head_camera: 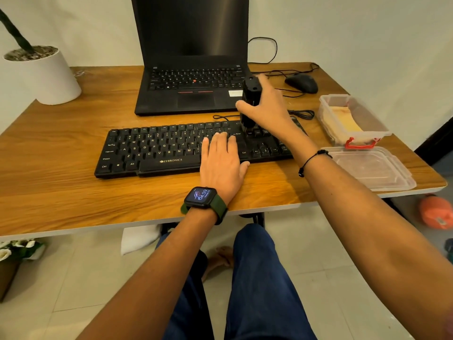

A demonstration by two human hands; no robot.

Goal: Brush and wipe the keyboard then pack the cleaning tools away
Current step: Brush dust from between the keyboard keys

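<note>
At centre frame, on the wooden worktop (pixel 61 148), lies a black Zebronics keyboard (pixel 152 153), long side running left to right, just in front of an open black laptop (pixel 191 69) with a dark screen. Left hand (pixel 221 163) rests flat on the right-of-centre keys, fingers (pixel 220 139) straight and together, holding nothing; a smartwatch on a green strap (pixel 202 198) sits on that wrist. Right hand (pixel 267 104) is raised above the right end of the keyboard, its thumb and fingers curled round a black upright cleaning brush (pixel 250 106). The brush's lower end meets the keys near the navigation cluster; bristles cannot be made out. A black cord bracelet (pixel 311 160) circles the right wrist. Right of frame: an open clear plastic container (pixel 353 119) with a red latch, holding a folded yellow cloth (pixel 343 119), and just in front of it the container's clear lid (pixel 370 168), lying flat on the worktop. A black wired mouse (pixel 301 83) sits at upper right, well apart from the keyboard, its cable looping behind the laptop. Upper left: a white plant pot (pixel 41 74). Lower frame: the person's legs in blue trousers over a tiled floor.
</note>
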